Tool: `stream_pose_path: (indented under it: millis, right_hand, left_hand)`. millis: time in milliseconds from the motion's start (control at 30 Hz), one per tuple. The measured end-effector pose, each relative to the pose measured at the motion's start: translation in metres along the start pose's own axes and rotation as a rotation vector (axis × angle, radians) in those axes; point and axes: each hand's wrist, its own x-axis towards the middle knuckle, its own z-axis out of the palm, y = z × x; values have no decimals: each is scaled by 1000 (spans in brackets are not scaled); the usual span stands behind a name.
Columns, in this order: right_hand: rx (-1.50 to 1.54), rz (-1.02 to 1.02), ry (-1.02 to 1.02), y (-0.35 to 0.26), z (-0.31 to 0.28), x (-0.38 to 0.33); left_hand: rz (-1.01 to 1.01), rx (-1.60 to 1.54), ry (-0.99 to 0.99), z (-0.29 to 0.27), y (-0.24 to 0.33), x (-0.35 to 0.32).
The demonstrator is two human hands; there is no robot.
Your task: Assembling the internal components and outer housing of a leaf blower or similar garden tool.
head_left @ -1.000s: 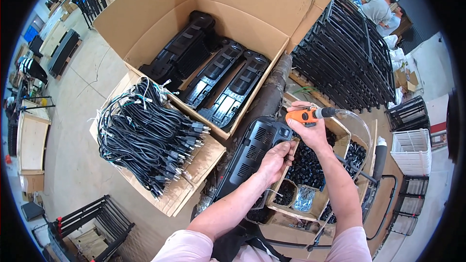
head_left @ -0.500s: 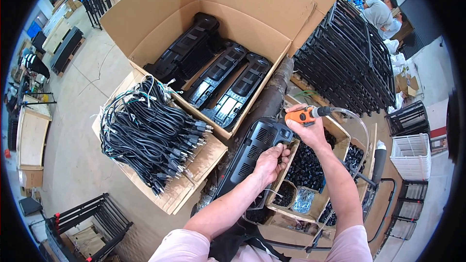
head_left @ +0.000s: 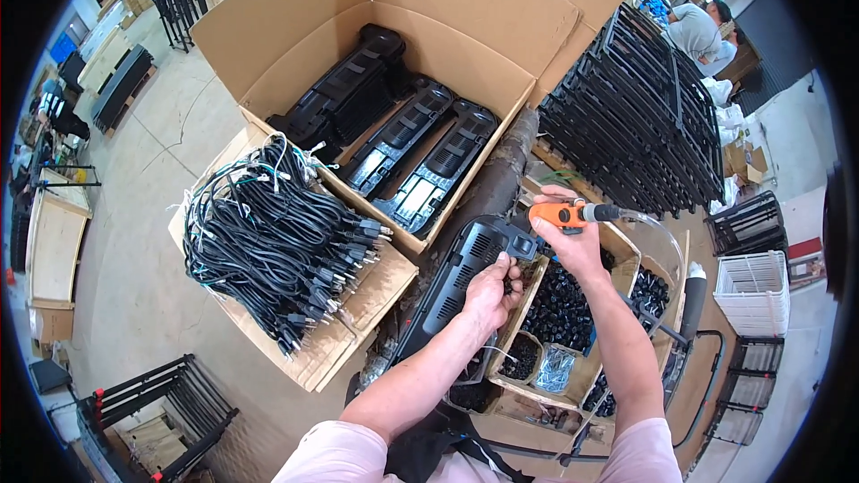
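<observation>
A long black plastic housing [head_left: 452, 282] lies in front of me, slanting up to the right. My left hand [head_left: 490, 291] rests on its right edge, fingertips pinched on a small black part there. My right hand [head_left: 573, 237] is shut on an orange powered screwdriver [head_left: 565, 214] with a clear hose trailing right, held at the housing's upper end. Just right of both hands stands a cardboard tray [head_left: 617, 246] full of small black parts [head_left: 559, 309].
A big open carton [head_left: 295, 45] holds several black housings [head_left: 394, 148]. A bundle of black power cords [head_left: 268, 246] lies on cardboard at left. Black frames [head_left: 640, 121] are stacked at right, a white basket [head_left: 750, 282] beyond. A person [head_left: 702, 27] stands far right.
My left hand has slid slightly up the housing's right edge. The right hand keeps the screwdriver at nearly the same spot.
</observation>
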Motion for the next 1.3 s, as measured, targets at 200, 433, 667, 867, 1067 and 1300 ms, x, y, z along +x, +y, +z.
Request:
stream_pose_path:
  millis: [200, 433, 667, 867, 1067, 1300]
  right_hand:
    - [54, 67, -4, 8, -1, 2]
    - [62, 62, -84, 14, -7, 7]
    - [-55, 156, -27, 12, 4, 25]
    - [-70, 106, -8, 16, 9, 21]
    - [-71, 172, -30, 22, 2, 21]
    - [72, 49, -58, -31, 3, -23]
  left_hand:
    - [-15, 0, 15, 3, -2, -6]
    - [-4, -5, -5, -10, -2, -3]
    - [-26, 24, 4, -9, -6, -2]
    - [-20, -3, 3, -14, -3, -5]
    - [-20, -29, 21, -7, -5, -5]
    - [20, -100, 16, -1, 11, -11]
